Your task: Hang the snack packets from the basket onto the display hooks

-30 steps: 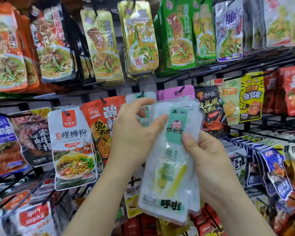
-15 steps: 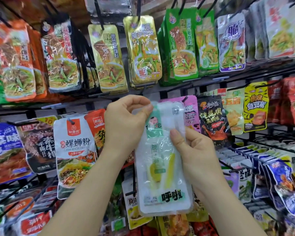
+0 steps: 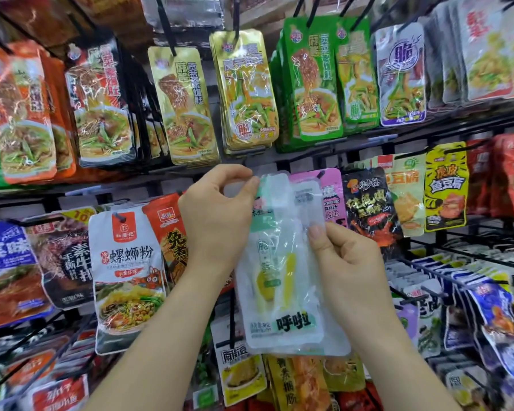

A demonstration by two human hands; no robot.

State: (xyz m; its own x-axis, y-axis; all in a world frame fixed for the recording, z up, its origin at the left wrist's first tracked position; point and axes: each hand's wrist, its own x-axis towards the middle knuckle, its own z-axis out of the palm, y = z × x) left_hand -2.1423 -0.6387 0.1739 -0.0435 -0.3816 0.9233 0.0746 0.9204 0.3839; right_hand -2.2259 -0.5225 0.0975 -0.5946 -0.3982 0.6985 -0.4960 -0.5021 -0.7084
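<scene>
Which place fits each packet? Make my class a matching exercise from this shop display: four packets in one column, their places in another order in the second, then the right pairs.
Column one
1. transparent packets
2. white packet with the orange label
3. pink packet
4. green packet

Column two
a. upper row, right of the gold packets
b. pinched by the left hand and the right hand
c. middle row, left of the left hand
d. hanging just behind the held ones, to their upper right

Pairs: 1-b, 2-c, 3-d, 4-a
</scene>
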